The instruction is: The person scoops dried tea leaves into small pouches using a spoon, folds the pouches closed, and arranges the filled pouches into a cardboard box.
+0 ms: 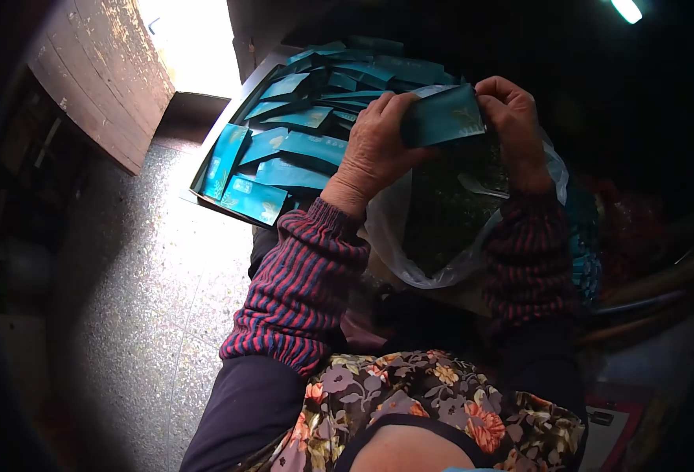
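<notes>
Between my two hands a teal packet with a gold leaf print is held up, tilted. My left hand is closed on its left end. At the upper right corner, the fingers of my right hand pinch the packet's edge. Below it sits a clear plastic bag opened wide, with dark loose contents that I cannot identify. A spoon lies on those contents, partly behind my right wrist. Left of my hands, a shallow box holds many more teal packets, overlapping each other.
A worn wooden door stands at the upper left beside a bright opening. Speckled floor stretches along the left. More teal packets are stacked in shadow to the right of the bag. A lamp shines at the upper right.
</notes>
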Demonstrator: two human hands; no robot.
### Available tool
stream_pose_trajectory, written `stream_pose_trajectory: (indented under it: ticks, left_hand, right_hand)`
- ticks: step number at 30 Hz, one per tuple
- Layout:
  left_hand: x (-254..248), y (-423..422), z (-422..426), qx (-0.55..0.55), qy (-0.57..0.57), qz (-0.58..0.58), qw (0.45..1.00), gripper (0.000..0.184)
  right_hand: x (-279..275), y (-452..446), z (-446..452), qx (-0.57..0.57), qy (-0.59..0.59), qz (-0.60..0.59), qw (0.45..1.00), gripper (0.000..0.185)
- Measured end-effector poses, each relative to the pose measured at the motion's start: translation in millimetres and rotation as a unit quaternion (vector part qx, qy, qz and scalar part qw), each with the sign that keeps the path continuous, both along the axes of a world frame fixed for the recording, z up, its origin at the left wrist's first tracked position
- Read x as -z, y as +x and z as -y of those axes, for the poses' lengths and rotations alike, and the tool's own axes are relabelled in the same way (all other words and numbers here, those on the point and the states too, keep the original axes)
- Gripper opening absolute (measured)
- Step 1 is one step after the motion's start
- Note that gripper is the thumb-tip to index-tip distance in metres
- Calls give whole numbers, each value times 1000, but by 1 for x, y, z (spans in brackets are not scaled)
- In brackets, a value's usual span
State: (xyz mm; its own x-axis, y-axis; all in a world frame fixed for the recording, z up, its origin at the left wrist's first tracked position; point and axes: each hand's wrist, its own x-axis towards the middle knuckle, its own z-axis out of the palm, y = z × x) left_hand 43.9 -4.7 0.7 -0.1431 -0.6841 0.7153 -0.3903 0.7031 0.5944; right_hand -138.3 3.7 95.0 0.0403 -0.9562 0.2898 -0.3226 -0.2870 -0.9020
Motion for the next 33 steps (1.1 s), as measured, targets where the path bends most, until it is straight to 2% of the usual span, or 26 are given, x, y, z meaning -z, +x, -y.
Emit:
stream_pose_trajectory:
  ticks: [2, 4, 7, 11, 13, 14, 16, 20, 22, 24, 25, 27, 28, 31, 32, 33]
  left_hand:
    - [1, -1, 0, 13, 11, -16, 1000, 67]
    - [0, -1, -1, 18, 16, -20, 1000, 66]
    - [1, -2, -1, 38, 22, -43, 998, 66]
    - [3, -3, 0, 28, 10, -20, 999, 68]
    - [5, -4, 0, 43, 26, -21, 999, 67]
    - [6, -5, 0, 44, 25, -21, 998, 67]
    - [7, -6, 0, 30, 2, 0, 1000, 68]
    - [10, -6, 0, 57, 29, -10, 998, 68]
    - [10, -7, -1, 38, 29, 14, 999, 68]
    - [16, -10, 1, 52, 39, -11, 998, 66]
    - [19, -12, 3, 60, 46, -38, 996, 63]
    - [20, -12, 7, 69, 45, -42, 996, 64]
    - [18, -13, 5, 51, 58, -29, 997, 66]
    - [15, -12, 4, 62, 77, -32, 995, 67]
    - [13, -13, 2, 49, 79, -24, 995, 68]
    - [13, -13, 2, 51, 79, -24, 995, 68]
  right_hand:
    - [2, 3, -3, 5, -42, -37, 998, 6]
    - [5, 2, -3, 11, -167, -90, 982, 10]
    - [5, -3, -5, -10, -174, -121, 977, 15]
    - [10, -10, -2, -41, -161, -176, 970, 12]
    - [3, -4, -10, -113, -22, -98, 989, 14]
    - [2, -4, -12, -112, -22, -98, 989, 14]
    - [1, -5, -15, -163, 84, -71, 980, 19]
    - [2, -14, -12, -183, 109, -79, 974, 22]
    - [2, -14, -10, -205, 126, -87, 967, 24]
    - [3, -16, -11, -190, 71, -74, 976, 34]
    - [6, -19, -12, -184, 18, -72, 980, 31]
    - [5, -36, -9, -184, 32, 16, 982, 25]
    - [7, -44, -11, -177, 36, 17, 983, 25]
    - [12, -70, -16, -67, 35, -61, 995, 18]
    - [24, -83, -14, -13, 77, -110, 991, 18]
    - [42, -100, -9, -9, 37, -217, 975, 17]
